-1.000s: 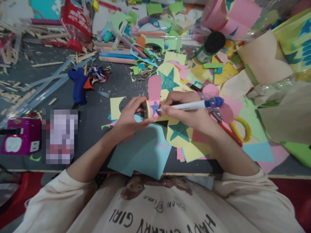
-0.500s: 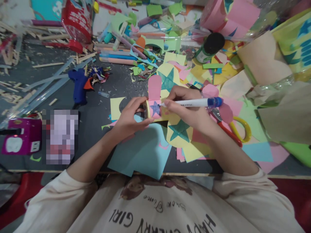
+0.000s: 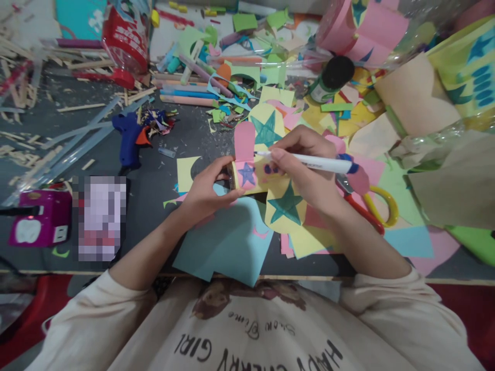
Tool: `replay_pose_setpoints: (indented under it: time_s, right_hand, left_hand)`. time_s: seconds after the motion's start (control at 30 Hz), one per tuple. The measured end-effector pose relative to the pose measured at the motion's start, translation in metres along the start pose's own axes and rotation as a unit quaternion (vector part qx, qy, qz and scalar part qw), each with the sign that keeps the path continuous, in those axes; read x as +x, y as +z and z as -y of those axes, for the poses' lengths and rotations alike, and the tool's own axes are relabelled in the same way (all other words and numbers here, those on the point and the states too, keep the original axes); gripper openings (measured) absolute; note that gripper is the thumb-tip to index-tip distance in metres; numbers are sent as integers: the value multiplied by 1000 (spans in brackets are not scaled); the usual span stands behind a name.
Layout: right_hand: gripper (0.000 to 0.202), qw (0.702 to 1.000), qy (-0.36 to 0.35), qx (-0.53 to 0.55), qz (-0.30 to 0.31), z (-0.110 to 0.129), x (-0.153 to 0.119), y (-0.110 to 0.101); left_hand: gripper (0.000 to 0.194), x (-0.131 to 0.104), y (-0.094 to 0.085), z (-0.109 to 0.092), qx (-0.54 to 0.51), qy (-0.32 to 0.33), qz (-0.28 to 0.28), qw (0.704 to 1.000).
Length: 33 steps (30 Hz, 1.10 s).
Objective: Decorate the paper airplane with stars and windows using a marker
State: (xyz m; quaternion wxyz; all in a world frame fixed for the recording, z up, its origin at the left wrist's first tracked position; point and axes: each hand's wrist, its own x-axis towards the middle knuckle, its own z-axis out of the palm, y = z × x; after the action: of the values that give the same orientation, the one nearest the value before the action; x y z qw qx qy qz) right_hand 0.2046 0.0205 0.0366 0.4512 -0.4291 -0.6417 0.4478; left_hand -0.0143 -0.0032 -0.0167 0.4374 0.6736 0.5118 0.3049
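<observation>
Between thumb and fingers, my left hand (image 3: 208, 186) grips the left end of a yellow paper craft (image 3: 260, 181). A pink strip (image 3: 245, 140) with a rounded top stands out from it, bearing a blue-purple star (image 3: 246, 175) at its lower part. Dark blue marks show on the yellow part. My right hand (image 3: 305, 165) pinches a white marker (image 3: 325, 163) with a blue end; its tip points left, near the pink strip's right edge. Yellow rounded papers with green stars (image 3: 286, 205) lie above and below the craft.
Blue paper (image 3: 228, 242) lies near the table edge. Left are a blue glue gun (image 3: 129, 139), purple box (image 3: 40, 219) and pixelated rectangular object (image 3: 100, 219). Scissors (image 3: 381, 206) and a dark-capped jar (image 3: 332, 77) are right. Markers (image 3: 189, 94) and paper scraps lie beyond the hands.
My right hand has moved slightly up and right, lifting the marker tip from beside the star toward the strip's right edge. Dark marks on the yellow part are now exposed. My left hand keeps its grip.
</observation>
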Motion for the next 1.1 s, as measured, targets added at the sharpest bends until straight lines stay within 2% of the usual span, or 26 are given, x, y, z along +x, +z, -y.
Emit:
replay_pose_setpoints:
  time_s: [0.13,0.3,0.43,0.5,0.57,0.73,0.8,0.87,0.97,1.03,1.1]
  right_hand:
    - [35,999,-23,11,-35,4,-3,-4]
    - [32,985,-130,-76,-80,-1,-1,-1]
    - [25,968,-182,-159,-62,-15,-3,8]
    - [26,966,-187,-168,-53,-22,-7,10]
    - [29,968,-177,-168,-62,-29,-13,9]
    - [32,969,-114,-180,-123,-39,-31,-6]
    - [31,962,-114,-190,-158,-41,-38,-12]
    - [27,945,-148,-207,-206,-40,-44,-16]
    - [28,904,-218,-253,-267,-34,-51,-19]
    - [33,884,-246,-286,-277,-28,-55,-19]
    - [39,880,-261,-281,-280,-23,-58,-15]
  left_hand:
    - [64,-2,-1,4,2,24,-65,998]
    - [71,1,4,23,18,117,-184,976]
    - [68,4,8,32,21,140,-225,964]
    - [68,4,9,32,13,145,-217,965]
    - [68,2,10,28,5,154,-178,972]
    - [60,-5,9,9,19,159,20,987]
    - [50,-4,5,2,60,143,57,986]
    - [39,-1,-3,-2,109,131,32,985]
    - [30,5,-23,-7,159,111,-64,979]
    - [30,5,-39,-9,206,86,-81,971]
    - [32,1,-54,-9,274,56,-80,957]
